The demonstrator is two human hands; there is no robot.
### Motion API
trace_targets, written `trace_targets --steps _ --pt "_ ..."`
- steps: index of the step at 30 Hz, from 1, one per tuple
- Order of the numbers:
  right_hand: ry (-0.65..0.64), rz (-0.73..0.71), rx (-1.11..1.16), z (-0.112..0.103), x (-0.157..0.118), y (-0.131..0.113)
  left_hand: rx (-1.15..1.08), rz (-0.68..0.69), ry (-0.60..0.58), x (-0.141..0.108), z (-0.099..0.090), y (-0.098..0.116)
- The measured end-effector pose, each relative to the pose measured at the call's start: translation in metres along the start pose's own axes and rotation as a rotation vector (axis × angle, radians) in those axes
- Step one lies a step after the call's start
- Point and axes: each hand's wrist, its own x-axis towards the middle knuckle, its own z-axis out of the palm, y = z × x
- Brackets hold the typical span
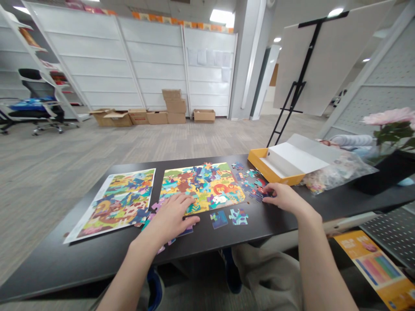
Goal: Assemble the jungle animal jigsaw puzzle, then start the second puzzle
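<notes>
My left hand (173,216) lies flat, fingers spread, over the lower left corner of a jigsaw puzzle (223,190) with colourful animals. Several loose pieces with purple edges stick out from under that hand. To the right of the puzzle, my right hand (283,199) reaches into a cluster of loose pieces (248,179). Its thumb and forefinger are bent together at a dark puzzle piece (260,190), partly hidden by the fingertips. Two separate pieces, one dark blue (218,219) and one light patterned (239,217), rest in front of the puzzle.
A printed picture sheet (121,201) lies on the dark table (87,263) at left. An open yellow box (275,168) stands at the back right, beside a clear plastic bag (337,172) and a flower in a dark vase (385,177). Beyond are cardboard boxes (175,106) and an easel (293,95).
</notes>
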Motion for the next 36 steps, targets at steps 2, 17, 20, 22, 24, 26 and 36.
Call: trace_targets --steps 2,17,20,22,24,26,36 --pt "0.008 0.015 -0.015 0.0 0.0 0.001 -0.002 0.002 0.003 0.0 0.0 0.0" --pt "-0.331 -0.01 0.012 -0.022 -0.03 -0.051 0.005 -0.009 0.02 -0.001 0.001 -0.001" --pt "-0.317 0.018 -0.045 -0.014 -0.026 -0.046 0.002 -0.003 0.024 -0.002 0.0 0.001" --pt "-0.278 0.016 -0.034 -0.013 -0.023 -0.042 0.001 0.001 0.022 -0.002 -0.002 0.002" --pt "-0.196 0.021 -0.011 -0.014 -0.018 -0.038 0.005 0.002 0.019 -0.002 -0.003 0.003" --pt "-0.076 0.045 0.0 -0.018 -0.01 -0.035 0.012 0.004 0.014 -0.001 -0.002 0.003" --pt "0.356 0.152 -0.035 -0.026 0.069 -0.051 -0.029 0.013 0.017 0.002 0.005 0.002"
